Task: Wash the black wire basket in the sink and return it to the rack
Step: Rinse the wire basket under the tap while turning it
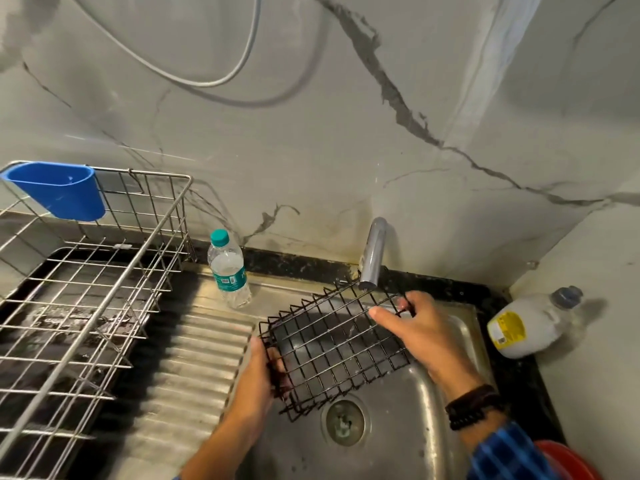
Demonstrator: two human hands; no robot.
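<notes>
The steel rack (86, 306) fills the left of the view, with one blue cup (59, 192) hooked on its rim. Right of it is the single sink (398, 445). The one black wire basket (332, 344) hangs tilted over the basin, just under the lone tap (372, 254), and whether water is running cannot be told.

Two hands hold it. The left hand (256, 379) has its fingers curled round the near-left rim, and the right hand (419, 330) pinches the far-right edge. The basket looks light and stiff. Its coated wire is probably slick when wet, and the zigzag rim (open wire points) could snag skin, so opposite rim edges seem the soundest hold. Two bottles stand by on the tabletop, a clear one (228, 268) and a white one (530, 327).
</notes>
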